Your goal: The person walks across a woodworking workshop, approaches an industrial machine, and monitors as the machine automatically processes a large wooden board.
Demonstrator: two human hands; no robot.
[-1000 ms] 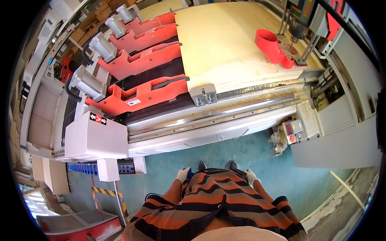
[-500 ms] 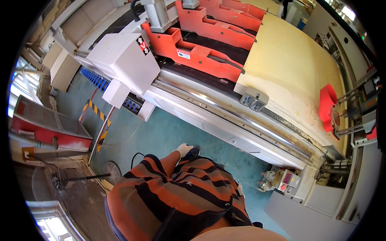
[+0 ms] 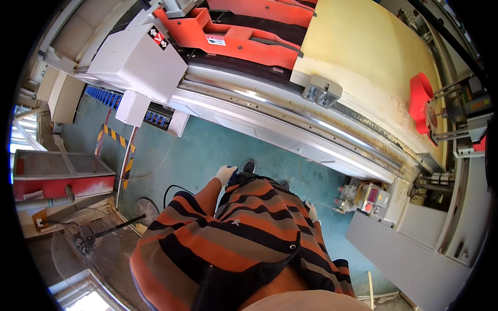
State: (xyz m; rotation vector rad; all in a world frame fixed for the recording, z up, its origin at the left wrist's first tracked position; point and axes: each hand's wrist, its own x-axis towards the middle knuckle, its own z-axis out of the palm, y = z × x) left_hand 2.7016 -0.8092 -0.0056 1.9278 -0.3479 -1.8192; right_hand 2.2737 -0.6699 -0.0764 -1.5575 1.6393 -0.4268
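Note:
My left hand point(image 3: 226, 174), in a white glove, is low beside my striped shirt point(image 3: 254, 217), fingers curled around something small, dark blue that I cannot make out. My right hand point(image 3: 311, 211), also gloved, hangs at the shirt's other side, mostly hidden by it, its fingers unclear. Both hands are below a large machine with red clamp arms point(image 3: 233, 39), a pale yellow board point(image 3: 363, 46), a white housing point(image 3: 135, 62), a steel rail point(image 3: 270, 109) and a red tool hood point(image 3: 421, 101). A small control box point(image 3: 372, 199) is at the machine's lower right.
Teal floor point(image 3: 218, 140) lies around my shoes point(image 3: 249, 167). To the left are striped hazard tape point(image 3: 115, 136), a red and grey cabinet point(image 3: 62, 184), a floor fan point(image 3: 78, 238) and a hose point(image 3: 174, 189). A grey panel point(image 3: 391, 249) stands at right.
My view has swung left since a second ago, bringing the fan and cabinet into sight. The machine sits higher and further right in view; my right hand has become more hidden.

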